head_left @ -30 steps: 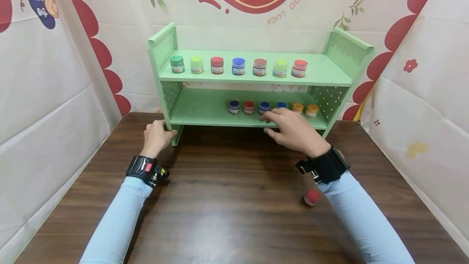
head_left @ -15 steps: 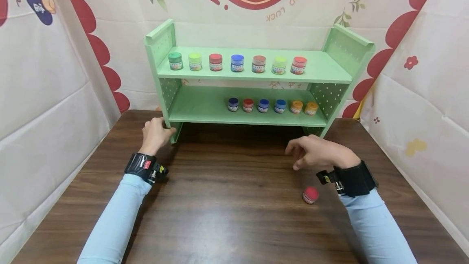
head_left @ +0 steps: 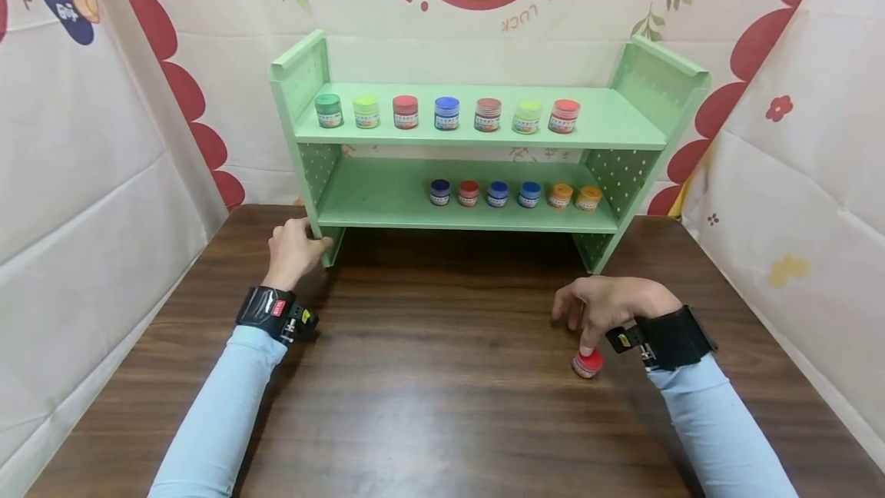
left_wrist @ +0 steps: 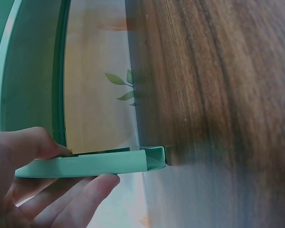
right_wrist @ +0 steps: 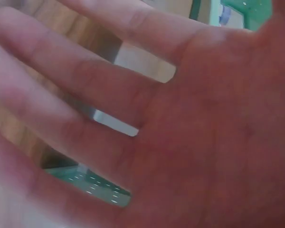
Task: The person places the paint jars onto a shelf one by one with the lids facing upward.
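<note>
At the left end of the green two-tier shelf (head_left: 373, 194), my left hand (head_left: 292, 253) grips the lower part of its side panel. The left wrist view shows that panel's edge (left_wrist: 95, 163) between thumb and fingers. My right hand (head_left: 615, 304) is bent down over the table by a small red-lidded paint jar (head_left: 588, 366), a fingertip overlapping the lid in the head view. In the right wrist view the palm (right_wrist: 204, 128) faces the camera with the fingers (right_wrist: 71, 69) spread and fairly straight; the jar does not show there.
Paint jars line both tiers: several larger ones on top, such as a blue one (head_left: 446, 114), and several smaller ones below, such as an orange one (head_left: 560, 196). The shelf stands at the back of a brown wooden table (head_left: 415, 344), before a printed cloth (head_left: 456, 60).
My right hand has moved from the lower tier's front toward me and down to the red jar on the table. The left hand keeps its grip on the side panel.
</note>
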`<state>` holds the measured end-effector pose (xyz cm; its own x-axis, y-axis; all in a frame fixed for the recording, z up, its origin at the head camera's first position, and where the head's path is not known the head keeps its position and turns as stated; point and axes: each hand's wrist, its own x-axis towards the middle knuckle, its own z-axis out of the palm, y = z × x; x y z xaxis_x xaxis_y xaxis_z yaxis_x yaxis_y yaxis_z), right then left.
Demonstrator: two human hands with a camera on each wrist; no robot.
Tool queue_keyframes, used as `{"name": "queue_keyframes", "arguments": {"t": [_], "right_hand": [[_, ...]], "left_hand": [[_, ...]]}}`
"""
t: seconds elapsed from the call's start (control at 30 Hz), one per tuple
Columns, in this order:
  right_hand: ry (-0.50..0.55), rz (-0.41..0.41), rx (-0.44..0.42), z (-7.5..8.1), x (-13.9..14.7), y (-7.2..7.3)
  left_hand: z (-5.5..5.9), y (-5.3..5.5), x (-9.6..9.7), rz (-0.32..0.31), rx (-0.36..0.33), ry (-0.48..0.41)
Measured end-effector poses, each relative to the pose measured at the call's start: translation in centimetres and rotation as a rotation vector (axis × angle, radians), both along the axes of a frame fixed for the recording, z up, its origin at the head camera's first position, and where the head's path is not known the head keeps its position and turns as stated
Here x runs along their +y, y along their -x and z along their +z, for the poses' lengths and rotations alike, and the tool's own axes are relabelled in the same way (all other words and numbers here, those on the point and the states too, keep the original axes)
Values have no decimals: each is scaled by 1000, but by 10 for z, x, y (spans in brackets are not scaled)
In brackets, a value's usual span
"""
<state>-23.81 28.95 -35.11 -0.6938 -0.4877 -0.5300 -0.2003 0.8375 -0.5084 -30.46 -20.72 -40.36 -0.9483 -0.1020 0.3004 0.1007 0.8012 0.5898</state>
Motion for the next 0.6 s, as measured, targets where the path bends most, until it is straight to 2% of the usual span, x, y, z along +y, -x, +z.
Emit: {"name": "queue_keyframes", "arguments": {"t": [0.17, 0.3, 0.47, 0.6], "right_hand": [[5, -14, -31, -5, 0, 4], [-5, -15, -11, -5, -2, 6], [-31, 22, 86, -5, -4, 7], [-22, 51, 239, -8, -4, 12]], "left_hand": [[3, 0, -2, 0, -13, 14], [5, -1, -3, 8, -11, 18], [5, 0, -1, -4, -23, 16], [3, 0, -1, -2, -9, 16]]}}
